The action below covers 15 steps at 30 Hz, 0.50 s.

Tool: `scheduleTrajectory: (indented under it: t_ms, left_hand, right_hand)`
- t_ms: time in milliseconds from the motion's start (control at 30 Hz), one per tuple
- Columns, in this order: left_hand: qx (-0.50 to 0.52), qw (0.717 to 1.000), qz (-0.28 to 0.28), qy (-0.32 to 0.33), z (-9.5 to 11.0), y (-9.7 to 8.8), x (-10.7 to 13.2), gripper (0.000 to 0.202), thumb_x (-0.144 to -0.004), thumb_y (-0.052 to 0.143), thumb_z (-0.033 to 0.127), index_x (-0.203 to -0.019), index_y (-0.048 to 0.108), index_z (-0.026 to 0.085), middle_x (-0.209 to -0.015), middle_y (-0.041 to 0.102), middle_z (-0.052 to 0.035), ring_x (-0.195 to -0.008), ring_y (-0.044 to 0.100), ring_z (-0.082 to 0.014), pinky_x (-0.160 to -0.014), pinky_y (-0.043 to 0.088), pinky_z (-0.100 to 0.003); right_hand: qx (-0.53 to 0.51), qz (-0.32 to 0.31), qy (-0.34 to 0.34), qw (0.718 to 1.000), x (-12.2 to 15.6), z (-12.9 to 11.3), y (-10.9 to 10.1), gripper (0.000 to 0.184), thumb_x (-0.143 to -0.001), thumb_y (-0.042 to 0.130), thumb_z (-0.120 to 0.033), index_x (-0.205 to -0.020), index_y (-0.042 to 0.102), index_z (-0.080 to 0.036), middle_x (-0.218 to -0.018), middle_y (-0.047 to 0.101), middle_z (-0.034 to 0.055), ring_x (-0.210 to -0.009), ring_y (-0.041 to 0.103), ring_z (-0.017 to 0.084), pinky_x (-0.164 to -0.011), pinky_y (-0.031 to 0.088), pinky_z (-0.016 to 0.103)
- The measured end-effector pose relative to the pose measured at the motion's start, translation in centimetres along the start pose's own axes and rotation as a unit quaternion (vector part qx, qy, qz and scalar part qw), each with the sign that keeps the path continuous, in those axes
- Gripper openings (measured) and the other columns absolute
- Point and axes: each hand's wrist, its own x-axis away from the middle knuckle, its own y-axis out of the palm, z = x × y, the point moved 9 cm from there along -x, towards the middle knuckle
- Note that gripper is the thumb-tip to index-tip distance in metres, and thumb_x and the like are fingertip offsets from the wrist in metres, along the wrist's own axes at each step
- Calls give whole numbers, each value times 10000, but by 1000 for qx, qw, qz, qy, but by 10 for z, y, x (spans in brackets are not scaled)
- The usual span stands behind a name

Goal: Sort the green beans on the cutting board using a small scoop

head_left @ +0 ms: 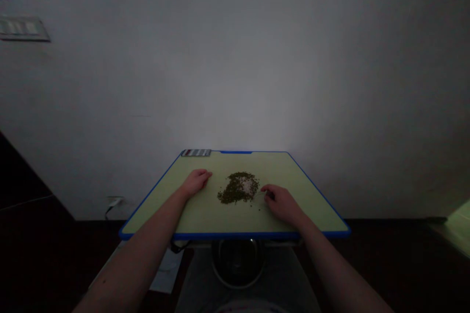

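Observation:
A loose heap of small green grains (pixel 235 191), perhaps beans, is spread on the pale yellow-green tabletop (pixel 209 217). At its right side lies a patch of whitish grains (pixel 248 185), partly mixed in among the green. My right hand (pixel 281 201) is closed around a thin tool with a dark handle (pixel 270 195); its slim tip points left at the heap's edge, and its kind is too small to tell. Left of the heap, my left hand (pixel 196 182) rests on the tabletop, fingers curled together, seemingly holding nothing, apart from the grains.
A phone-like flat object (pixel 196 152) lies at the far left corner. Blue edging (pixel 235 235) rims the table. Below its front edge a dark round bowl (pixel 238 264) sits on my lap. A wall (pixel 235 58) stands behind, with a socket and plug (pixel 115 202) low at left.

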Motion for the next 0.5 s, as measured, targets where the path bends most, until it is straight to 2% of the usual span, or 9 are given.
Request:
scheduleTrajectory:
  t_ms: [133,300,400,500]
  left_hand:
    - [-2,1000,5,2,-2,0,-1,383,-686,443,482,-467,419,169,-376,385,47,-377,337,-82,-441,273,-237]
    - [-9,1000,2,4,-2,-1,-3,397,-683,441,497,-465,428,166,-373,392,44,-377,342,-82,-437,272,-234]
    - [-15,1000,5,-8,-3,-3,-3,393,-679,444,495,-461,432,167,-360,378,45,-364,331,-82,-425,261,-236]
    - [-14,1000,4,-3,-1,-3,-3,399,-681,439,500,-458,431,168,-359,372,45,-360,330,-82,-422,260,-237]
  right_hand:
    - [-3,-2,9,1000,1,8,-4,259,-715,444,-172,-934,584,-176,-687,594,19,-647,519,127,-625,347,228]
    - [16,21,66,997,15,27,-14,234,-692,465,-194,-890,590,-178,-638,583,7,-586,499,119,-566,320,223]
    - [29,23,78,996,21,23,-9,219,-682,476,-193,-869,590,-182,-602,578,-1,-561,489,114,-544,299,220]
    - [24,22,62,998,20,7,1,224,-689,478,-200,-884,587,-182,-616,586,5,-568,494,115,-545,295,221]
